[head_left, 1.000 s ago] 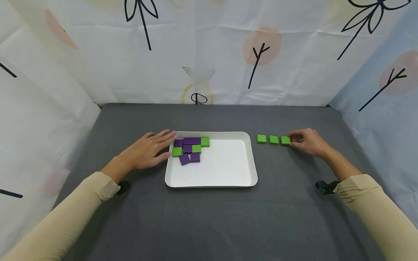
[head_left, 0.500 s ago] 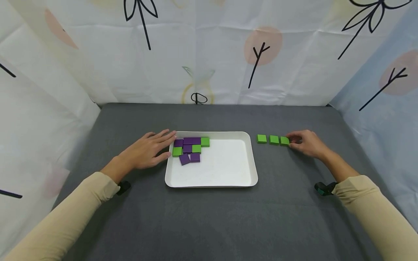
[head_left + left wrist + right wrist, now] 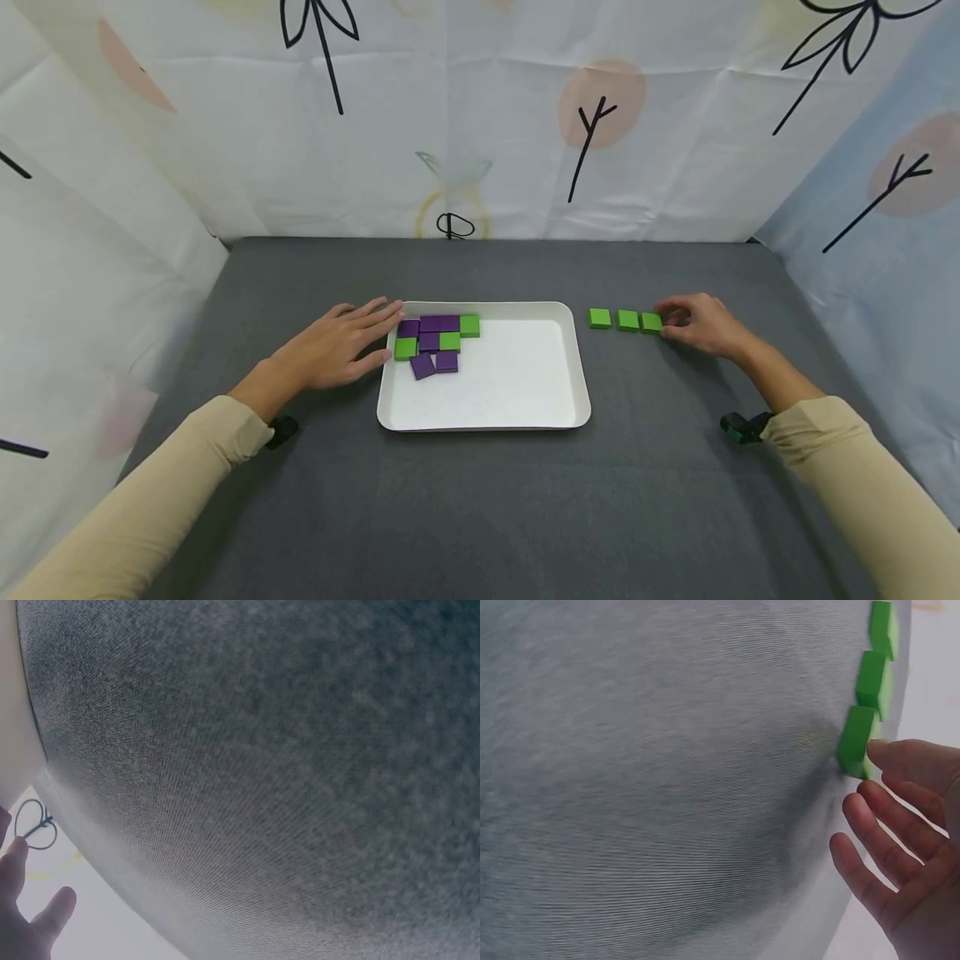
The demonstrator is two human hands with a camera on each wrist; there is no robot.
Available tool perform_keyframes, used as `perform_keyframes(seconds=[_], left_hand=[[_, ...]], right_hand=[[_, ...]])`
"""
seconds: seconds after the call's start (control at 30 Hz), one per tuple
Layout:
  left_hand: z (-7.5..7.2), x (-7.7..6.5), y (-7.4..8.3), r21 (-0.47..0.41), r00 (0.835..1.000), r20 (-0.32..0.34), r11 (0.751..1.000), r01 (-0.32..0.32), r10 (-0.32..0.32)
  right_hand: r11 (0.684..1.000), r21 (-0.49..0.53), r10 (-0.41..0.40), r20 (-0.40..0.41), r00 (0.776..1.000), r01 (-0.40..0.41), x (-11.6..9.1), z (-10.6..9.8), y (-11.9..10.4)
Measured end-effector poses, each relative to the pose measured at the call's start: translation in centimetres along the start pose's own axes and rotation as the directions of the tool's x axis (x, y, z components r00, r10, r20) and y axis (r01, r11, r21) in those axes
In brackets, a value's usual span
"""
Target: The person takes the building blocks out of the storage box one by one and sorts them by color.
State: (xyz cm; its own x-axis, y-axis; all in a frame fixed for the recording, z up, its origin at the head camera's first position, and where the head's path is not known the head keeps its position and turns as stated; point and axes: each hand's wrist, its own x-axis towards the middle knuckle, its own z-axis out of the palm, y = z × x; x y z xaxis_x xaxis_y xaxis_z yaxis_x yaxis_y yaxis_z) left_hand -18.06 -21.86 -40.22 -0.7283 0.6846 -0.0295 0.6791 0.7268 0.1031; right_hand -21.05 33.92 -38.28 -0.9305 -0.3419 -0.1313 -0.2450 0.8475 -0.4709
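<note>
My right hand (image 3: 699, 323) is at the rightmost green square block (image 3: 651, 322), which stands on the grey table at the end of a short row. In the right wrist view, the thumb touches the near edge of that green block (image 3: 856, 742), and the other fingers curve beside it. Two more green blocks, the middle one (image 3: 627, 321) and the left one (image 3: 599, 318), lie in line toward the tray. My left hand (image 3: 341, 343) rests with fingers stretched over the left rim of the white tray (image 3: 525, 367); its fingertips (image 3: 64, 900) show in the left wrist view.
Inside the tray, at its upper left, sit several purple and green blocks, among them a long purple one (image 3: 439, 323). A grey cloth (image 3: 480, 508) covers the table, and a patterned white curtain (image 3: 510, 125) hangs behind it.
The rightmost green block has shifted slightly left, up close to the middle one, with my right hand moving along. My left hand has stayed on the tray's rim.
</note>
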Motion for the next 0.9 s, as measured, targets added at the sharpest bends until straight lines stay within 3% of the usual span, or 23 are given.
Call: perform_keyframes(seconds=[0.2, 0.53, 0.9], left_hand=[[0.0, -0.2, -0.1, -0.004, 1.0, 0.006, 1.0, 0.007, -0.007], [-0.1, -0.1, 0.0, -0.006, 1.0, 0.004, 1.0, 0.002, -0.002], [-0.3, 0.1, 0.1, 0.004, 1.0, 0.019, 1.0, 0.004, -0.004]], right_hand=[[0.998, 0.018, -0.055, -0.026, 0.998, 0.055, 0.9, -0.8, -2.1], [0.979, 0.12, -0.166, -0.014, 0.986, 0.166, 3.5, -1.3, -7.7], [0.951, 0.171, -0.275, 0.086, 0.957, 0.258, 6.4, 1.9, -13.4]])
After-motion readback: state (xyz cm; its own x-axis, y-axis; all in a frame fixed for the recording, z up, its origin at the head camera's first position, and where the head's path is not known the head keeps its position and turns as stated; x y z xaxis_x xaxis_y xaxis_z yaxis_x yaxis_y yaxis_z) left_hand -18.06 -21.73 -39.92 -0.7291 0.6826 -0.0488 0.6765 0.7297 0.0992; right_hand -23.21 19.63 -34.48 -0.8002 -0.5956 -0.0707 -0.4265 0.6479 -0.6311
